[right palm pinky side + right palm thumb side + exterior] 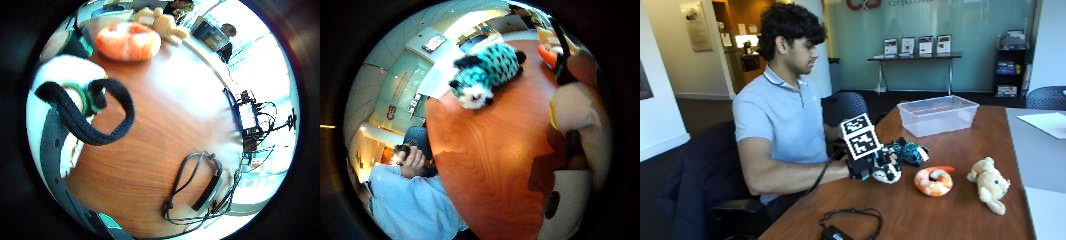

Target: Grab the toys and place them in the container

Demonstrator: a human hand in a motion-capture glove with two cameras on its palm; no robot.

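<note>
Outside view. Gloved right hand (863,167): low over the wooden table (959,200), mostly hidden behind its own gear. Black-and-white plush toy (887,171): at the hand's fingers, in contact with it; the fingers themselves are hidden, so whether they curl round the toy cannot be told here. Teal spotted plush (911,151): just beyond the hand. Orange-and-white ring-shaped plush (934,181): near the hand, on the side away from the person. Tan bear plush (990,184): further out on that same side. Clear plastic container (937,115): well beyond the hand, up the table; no contents can be made out. Black cable with a small box (843,225): on the table's near edge, cut off by the frame.

Little-finger-side palm view. White plush with a black curved limb and a green band (80,95): right against the palm; only part shows. Orange-and-white plush (128,41) and tan bear (162,22): on the table beyond it.

Thumb-side palm view. Teal spotted plush (487,72): lying on the table, apart from the hand. White and yellowish plush parts (575,145): close against the palm, too near to identify.
</note>
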